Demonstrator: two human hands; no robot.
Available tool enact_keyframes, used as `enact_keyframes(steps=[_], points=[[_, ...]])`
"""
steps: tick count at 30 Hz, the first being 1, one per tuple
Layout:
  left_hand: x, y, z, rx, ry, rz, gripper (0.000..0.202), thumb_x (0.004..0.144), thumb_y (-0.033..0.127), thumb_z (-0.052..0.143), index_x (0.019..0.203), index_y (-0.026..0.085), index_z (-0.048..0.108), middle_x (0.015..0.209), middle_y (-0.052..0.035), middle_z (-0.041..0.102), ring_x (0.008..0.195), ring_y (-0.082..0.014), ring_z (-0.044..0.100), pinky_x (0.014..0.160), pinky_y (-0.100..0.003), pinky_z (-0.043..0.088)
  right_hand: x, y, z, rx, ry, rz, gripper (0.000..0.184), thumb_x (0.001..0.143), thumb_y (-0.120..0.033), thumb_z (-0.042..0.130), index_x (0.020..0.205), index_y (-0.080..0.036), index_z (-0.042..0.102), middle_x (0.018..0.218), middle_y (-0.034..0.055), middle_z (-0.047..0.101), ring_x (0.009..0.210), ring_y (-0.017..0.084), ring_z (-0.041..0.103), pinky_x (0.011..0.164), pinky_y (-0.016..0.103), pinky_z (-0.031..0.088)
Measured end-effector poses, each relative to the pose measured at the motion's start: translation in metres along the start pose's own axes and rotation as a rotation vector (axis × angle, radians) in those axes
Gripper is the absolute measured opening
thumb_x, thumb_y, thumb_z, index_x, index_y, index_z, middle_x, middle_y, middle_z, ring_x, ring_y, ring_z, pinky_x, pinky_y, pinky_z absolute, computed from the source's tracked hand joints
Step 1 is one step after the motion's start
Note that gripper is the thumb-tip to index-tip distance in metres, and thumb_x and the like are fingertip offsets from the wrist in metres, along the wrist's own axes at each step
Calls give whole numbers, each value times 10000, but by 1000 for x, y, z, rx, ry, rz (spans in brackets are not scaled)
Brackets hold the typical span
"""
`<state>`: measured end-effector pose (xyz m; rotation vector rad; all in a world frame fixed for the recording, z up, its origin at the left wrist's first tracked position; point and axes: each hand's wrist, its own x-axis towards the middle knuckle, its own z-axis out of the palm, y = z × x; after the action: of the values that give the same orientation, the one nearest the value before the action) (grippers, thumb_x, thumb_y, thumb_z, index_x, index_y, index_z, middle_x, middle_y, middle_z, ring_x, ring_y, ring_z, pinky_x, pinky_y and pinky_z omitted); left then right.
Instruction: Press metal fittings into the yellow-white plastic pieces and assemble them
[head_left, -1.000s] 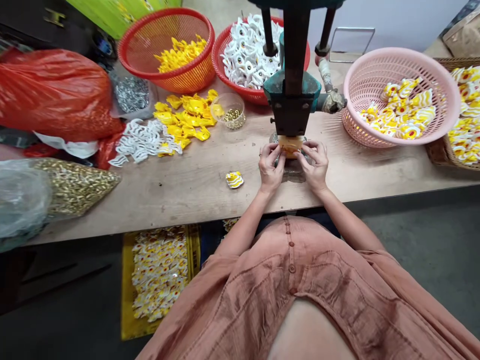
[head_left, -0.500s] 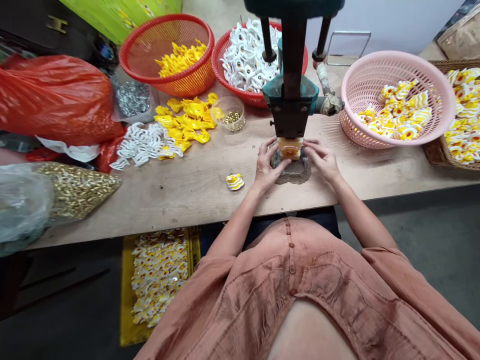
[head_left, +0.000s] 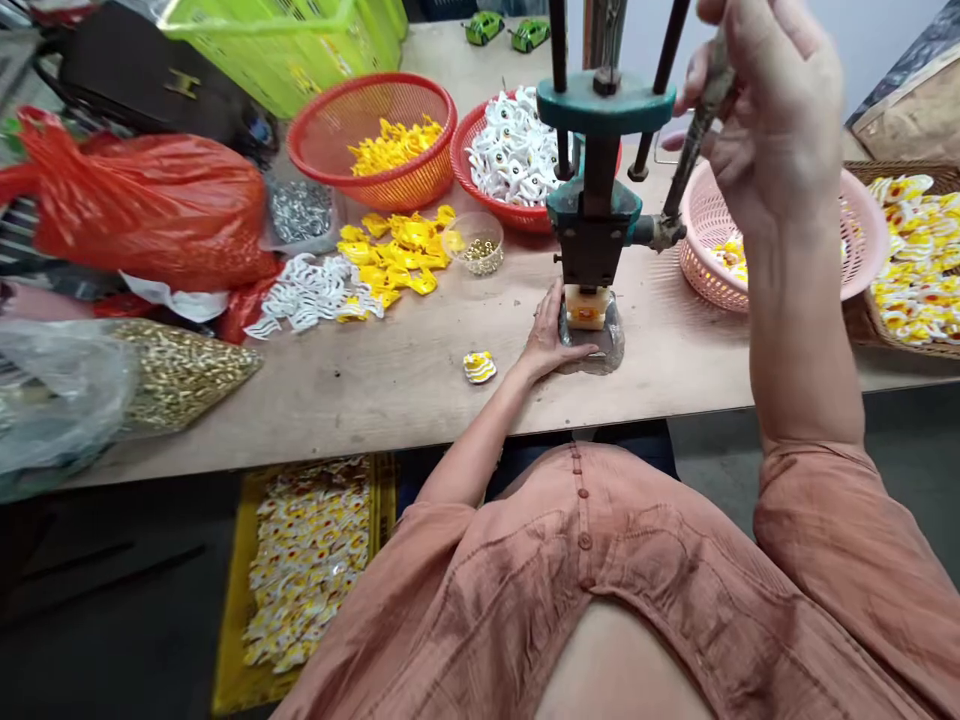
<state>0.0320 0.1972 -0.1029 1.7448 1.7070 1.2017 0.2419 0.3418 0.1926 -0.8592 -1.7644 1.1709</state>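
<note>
My right hand (head_left: 787, 120) is raised at the upper right, its fingers wrapped round the lever (head_left: 694, 150) of a teal hand press (head_left: 600, 215). My left hand (head_left: 546, 340) lies against the left side of the press base (head_left: 611, 345), with thumb and fingers spread apart. Between ram and base is a cream block (head_left: 586, 308) with an orange and yellow part in it; whether the ram touches it, I cannot tell. A yellow and white striped plastic piece (head_left: 480, 367) lies on the table left of my left hand.
Yellow parts fill part of a red basket (head_left: 300, 150); white parts lie in another red basket (head_left: 461, 160). Loose yellow pieces (head_left: 405, 250), white wavy pieces (head_left: 307, 290) and a small cup (head_left: 499, 225) lie left. A pink basket (head_left: 697, 265) stands right, behind my forearm.
My right hand has left the block and risen to grip the lever. My left hand has lowered slightly, its thumb now lying along the base. The view has tilted up a little.
</note>
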Motion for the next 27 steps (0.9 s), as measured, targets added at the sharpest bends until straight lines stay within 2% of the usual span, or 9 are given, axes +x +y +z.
enact_keyframes(steps=[3, 5, 7, 11, 15, 18, 20, 24, 27], points=[[1, -3, 1, -8, 2, 0, 1427, 642, 649, 1016, 1754, 220, 232, 1769, -241, 359, 1677, -451, 318, 1379, -618, 276, -47, -2, 8, 13, 160, -275, 426, 965, -733, 697, 942, -311, 641, 918, 14, 687, 850, 187, 769, 839, 350, 695], [1, -4, 3, -24, 6, 21, 1449, 641, 661, 1014, 1759, 226, 201, 1746, -233, 397, 1656, -452, 349, 1367, -624, 290, -80, 3, 15, -9, 172, -359, 488, 931, -771, 717, 860, -310, 573, 833, 15, 630, 775, 199, 724, 843, 407, 703], [1, -5, 4, -36, 18, 45, 1454, 645, 663, 1013, 1760, 235, 185, 1726, -226, 429, 1637, -450, 377, 1356, -624, 301, -112, 14, 22, -96, 121, -372, 500, 970, -735, 682, 781, -300, 525, 770, 14, 606, 768, 215, 706, 954, 496, 685], [0, 0, 3, -46, 39, 47, 1431, 634, 657, 1021, 1753, 263, 221, 1726, -227, 434, 1649, -448, 373, 1359, -611, 294, -156, 65, 31, -319, -11, -387, 621, 952, -783, 636, 611, -281, 503, 654, 22, 573, 879, 286, 739, 1255, 718, 454], [-1, 3, 2, -53, 39, 55, 1438, 631, 681, 1012, 1757, 258, 225, 1729, -235, 432, 1652, -446, 372, 1364, -595, 287, -169, 136, 40, -392, -110, -359, 630, 867, -806, 726, 593, -269, 546, 728, 26, 641, 1137, 353, 743, 1291, 787, 322], [0, 2, 2, -46, 33, 74, 1435, 651, 689, 997, 1763, 245, 205, 1731, -241, 430, 1650, -443, 376, 1361, -592, 293, -172, 165, 46, -432, -91, -333, 609, 880, -792, 716, 609, -267, 567, 790, 34, 680, 1196, 361, 726, 1304, 795, 272], [0, 1, 3, -43, 36, 72, 1434, 652, 686, 997, 1763, 243, 206, 1733, -241, 427, 1649, -440, 379, 1360, -588, 297, -172, 168, 46, -435, -64, -346, 599, 901, -765, 704, 612, -260, 563, 817, 37, 692, 1210, 358, 721, 1306, 793, 263], [-1, 2, 3, -40, 49, 72, 1436, 647, 674, 1005, 1762, 235, 214, 1730, -247, 430, 1646, -436, 387, 1358, -582, 302, -173, 157, 41, -417, -69, -427, 587, 925, -719, 695, 602, -251, 552, 829, 33, 706, 1211, 359, 720, 1303, 799, 249], [-2, 4, 2, -37, 48, 70, 1423, 659, 654, 1006, 1762, 233, 211, 1726, -248, 436, 1643, -435, 391, 1360, -589, 296, -175, 157, 41, -442, -76, -405, 536, 918, -690, 722, 632, -259, 580, 853, 40, 717, 1235, 372, 708, 1299, 811, 249]])
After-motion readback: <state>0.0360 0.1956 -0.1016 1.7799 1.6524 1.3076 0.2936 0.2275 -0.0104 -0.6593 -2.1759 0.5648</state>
